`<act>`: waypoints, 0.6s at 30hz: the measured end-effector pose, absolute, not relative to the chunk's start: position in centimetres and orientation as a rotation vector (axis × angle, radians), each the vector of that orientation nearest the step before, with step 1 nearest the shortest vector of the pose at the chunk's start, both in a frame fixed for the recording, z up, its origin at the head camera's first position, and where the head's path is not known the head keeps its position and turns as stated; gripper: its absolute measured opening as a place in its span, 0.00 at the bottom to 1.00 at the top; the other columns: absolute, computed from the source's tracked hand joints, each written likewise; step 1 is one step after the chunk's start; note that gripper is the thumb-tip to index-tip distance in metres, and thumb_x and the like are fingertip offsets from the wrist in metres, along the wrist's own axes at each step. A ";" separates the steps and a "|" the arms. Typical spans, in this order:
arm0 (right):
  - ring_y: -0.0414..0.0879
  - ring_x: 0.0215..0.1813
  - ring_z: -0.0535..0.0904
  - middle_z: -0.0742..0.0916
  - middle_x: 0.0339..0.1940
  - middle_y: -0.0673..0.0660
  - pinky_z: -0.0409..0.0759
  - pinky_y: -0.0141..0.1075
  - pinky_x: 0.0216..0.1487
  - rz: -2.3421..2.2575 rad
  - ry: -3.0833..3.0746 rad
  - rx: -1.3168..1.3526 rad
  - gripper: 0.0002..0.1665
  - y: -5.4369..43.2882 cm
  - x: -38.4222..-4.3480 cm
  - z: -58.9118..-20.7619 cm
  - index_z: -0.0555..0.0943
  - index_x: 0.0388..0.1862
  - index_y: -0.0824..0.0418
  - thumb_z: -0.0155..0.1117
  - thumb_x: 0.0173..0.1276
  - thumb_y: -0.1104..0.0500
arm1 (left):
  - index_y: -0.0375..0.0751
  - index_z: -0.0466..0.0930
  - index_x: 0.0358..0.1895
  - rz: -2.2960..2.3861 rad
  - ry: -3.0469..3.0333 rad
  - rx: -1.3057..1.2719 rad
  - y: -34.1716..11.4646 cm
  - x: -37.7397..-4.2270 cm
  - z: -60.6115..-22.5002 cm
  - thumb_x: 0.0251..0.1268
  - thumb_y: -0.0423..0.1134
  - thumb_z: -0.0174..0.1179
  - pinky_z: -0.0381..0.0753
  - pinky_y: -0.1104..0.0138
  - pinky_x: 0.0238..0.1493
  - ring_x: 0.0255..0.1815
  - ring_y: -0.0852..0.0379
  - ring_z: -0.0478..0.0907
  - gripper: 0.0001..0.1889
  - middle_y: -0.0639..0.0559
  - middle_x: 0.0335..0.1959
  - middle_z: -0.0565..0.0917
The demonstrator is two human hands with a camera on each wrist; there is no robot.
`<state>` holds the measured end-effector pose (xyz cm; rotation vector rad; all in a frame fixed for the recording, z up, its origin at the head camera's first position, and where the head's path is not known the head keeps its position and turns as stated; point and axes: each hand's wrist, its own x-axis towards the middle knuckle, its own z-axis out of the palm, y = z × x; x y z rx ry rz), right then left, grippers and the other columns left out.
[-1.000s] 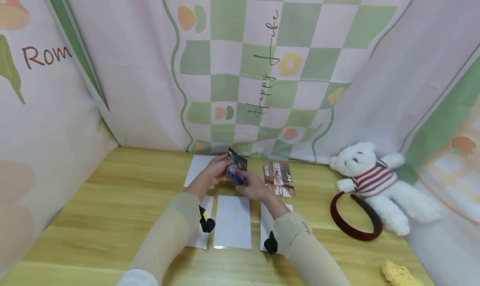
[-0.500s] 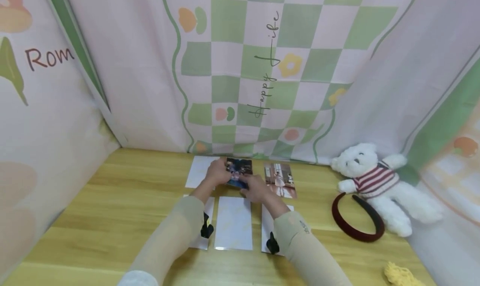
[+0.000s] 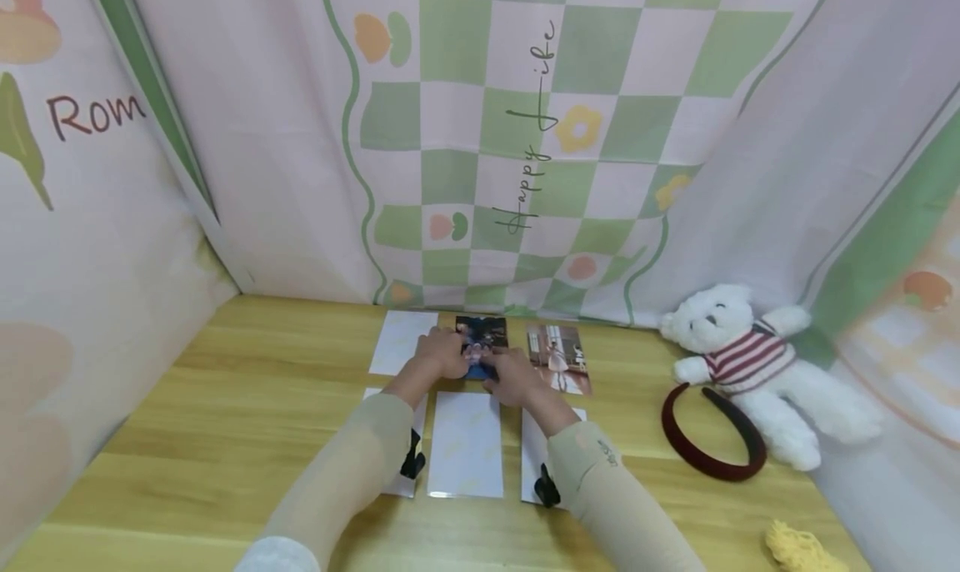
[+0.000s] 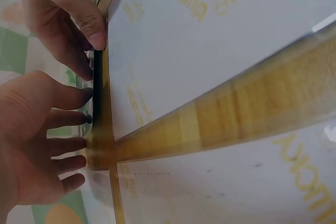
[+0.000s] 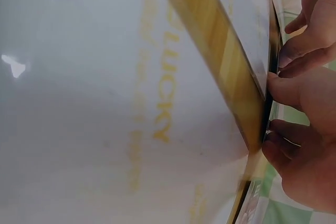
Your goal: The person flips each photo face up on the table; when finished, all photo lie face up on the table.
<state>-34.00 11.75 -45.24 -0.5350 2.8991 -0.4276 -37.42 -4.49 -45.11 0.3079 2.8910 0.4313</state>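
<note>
A dark, colourful photo [image 3: 483, 332] lies flat on the table in the back row. My left hand [image 3: 442, 353] touches its left side with fairly straight, spread fingers, as the left wrist view also shows of the left hand [image 4: 31, 140]. On the photo's lower right part rest the fingers of my right hand [image 3: 513, 378]. In the right wrist view, the right hand [image 5: 310, 135] has thumb and fingers apart at the photo's edge. A second photo [image 3: 558, 357], showing a figure in a pale dress, lies to the right. White-backed photo sheets [image 3: 465, 447] with yellow lettering lie nearer me.
Another white sheet [image 3: 397, 338] lies back left, partly behind the left hand. Front left and front right sheets [image 3: 533, 439] are partly covered by my arms. A white teddy bear [image 3: 750, 359], a dark red headband [image 3: 705, 464] and yellow yarn [image 3: 798, 547] sit right.
The dark photo, tilted up between both hands a second ago, now lies flat between the white sheet and the other photo. Both hands have come down with it, the left shifting slightly right.
</note>
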 end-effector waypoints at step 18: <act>0.68 0.80 0.67 0.72 0.80 0.67 0.69 0.58 0.81 -0.333 2.879 -0.522 0.28 11.6 -34.2 -45.1 0.75 0.75 0.59 0.62 0.77 0.58 | 0.47 0.76 0.72 0.341 2.924 0.318 -4.4 -36.6 -44.7 0.72 0.41 0.57 0.67 0.44 0.80 0.77 0.40 0.67 0.26 0.43 0.74 0.75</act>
